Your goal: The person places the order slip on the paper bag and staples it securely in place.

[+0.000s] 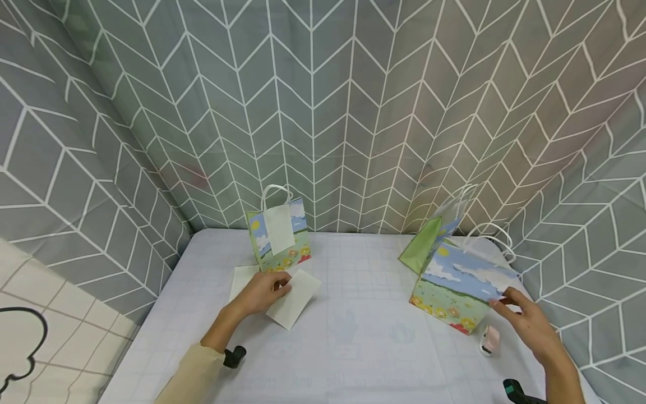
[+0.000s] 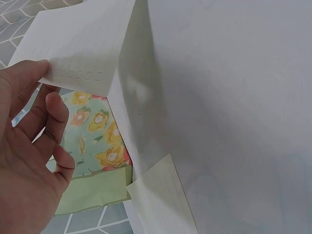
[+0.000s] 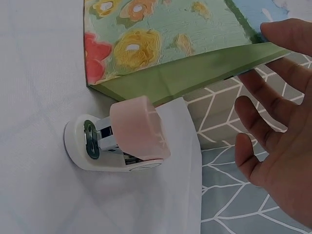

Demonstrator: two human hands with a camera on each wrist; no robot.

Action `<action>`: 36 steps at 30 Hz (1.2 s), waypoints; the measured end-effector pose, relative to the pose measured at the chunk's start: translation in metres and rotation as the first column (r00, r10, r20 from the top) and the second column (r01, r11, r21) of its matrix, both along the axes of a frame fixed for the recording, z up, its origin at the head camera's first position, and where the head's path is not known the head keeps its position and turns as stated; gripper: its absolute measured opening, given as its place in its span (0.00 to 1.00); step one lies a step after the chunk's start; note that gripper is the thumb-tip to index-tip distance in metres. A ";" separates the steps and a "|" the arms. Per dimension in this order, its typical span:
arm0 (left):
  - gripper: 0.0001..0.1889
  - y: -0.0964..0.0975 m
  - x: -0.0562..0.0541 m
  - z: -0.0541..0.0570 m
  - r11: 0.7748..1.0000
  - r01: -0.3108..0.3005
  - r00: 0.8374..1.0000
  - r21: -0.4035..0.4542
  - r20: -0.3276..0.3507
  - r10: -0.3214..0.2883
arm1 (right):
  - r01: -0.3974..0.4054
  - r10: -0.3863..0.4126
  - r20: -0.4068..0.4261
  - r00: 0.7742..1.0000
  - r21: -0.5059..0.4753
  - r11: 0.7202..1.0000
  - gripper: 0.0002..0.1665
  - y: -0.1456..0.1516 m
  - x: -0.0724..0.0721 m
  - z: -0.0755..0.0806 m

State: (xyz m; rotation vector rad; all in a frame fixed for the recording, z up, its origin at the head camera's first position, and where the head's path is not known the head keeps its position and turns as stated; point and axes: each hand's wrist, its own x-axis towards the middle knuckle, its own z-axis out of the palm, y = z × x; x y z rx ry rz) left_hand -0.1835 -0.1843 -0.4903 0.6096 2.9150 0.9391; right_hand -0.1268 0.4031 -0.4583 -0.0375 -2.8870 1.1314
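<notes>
My left hand (image 1: pixel 264 292) pinches a small white lined paper sheet (image 1: pixel 298 300) between thumb and finger, just above the table. In the left wrist view the sheet (image 2: pixel 78 41) shows a row of small printed boxes. Behind it stands a flowered paper gift bag (image 1: pixel 300 247) with a white paper (image 1: pixel 279 229) on its front. On the right, my right hand (image 1: pixel 527 322) pinches the side edge of another gift bag (image 1: pixel 454 289), which leans at a tilt. The right wrist view shows the thumb on the printed face and a finger behind the bag's green side (image 3: pixel 190 70).
A pink and white stapler (image 1: pixel 488 340) lies on the table beside the right-hand bag. Behind that bag is one more gift bag (image 1: pixel 423 247) with green sides. A second paper sheet (image 1: pixel 242 279) lies under the left hand. Patterned curtains (image 1: pixel 333 140) surround the white table (image 1: pixel 363 336).
</notes>
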 end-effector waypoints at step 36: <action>0.05 0.003 0.004 0.011 0.997 0.057 0.995 0.057 -0.085 -0.052 | -0.108 0.108 -0.036 0.994 -0.015 0.994 0.24 -0.039 -0.008 0.002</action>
